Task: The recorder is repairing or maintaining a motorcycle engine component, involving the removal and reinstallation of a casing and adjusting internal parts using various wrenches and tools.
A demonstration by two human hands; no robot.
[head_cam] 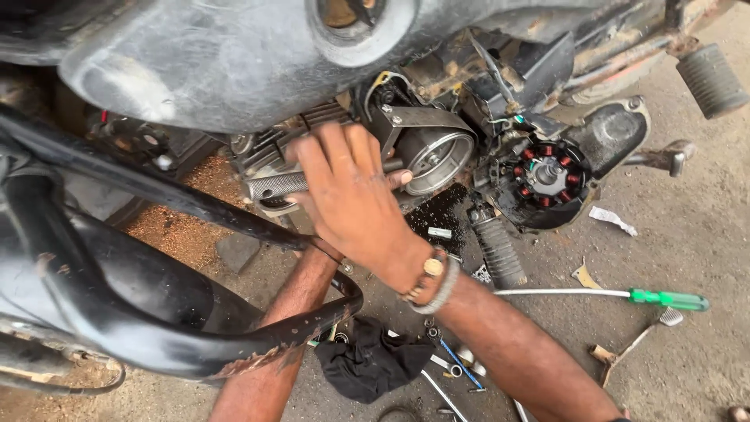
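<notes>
My right hand (351, 199), with bead bracelets at the wrist, lies back-up on the side of a motorcycle engine (312, 125). Its fingers curl over the end of a knurled metal handle (269, 186) that sticks out to the left. My left forearm (289, 312) reaches up from below, passing behind the black guard bar (156, 312). The left hand itself is hidden under my right hand. Just right of the hands sits a round silver housing (437, 156).
An exposed stator with red coils (551, 173) sits at the right, a ribbed footpeg (496, 250) below it. On the concrete lie a green-handled screwdriver (668, 299), a black rag (371, 359), wrenches (453, 367), paper scraps and sawdust (180, 227).
</notes>
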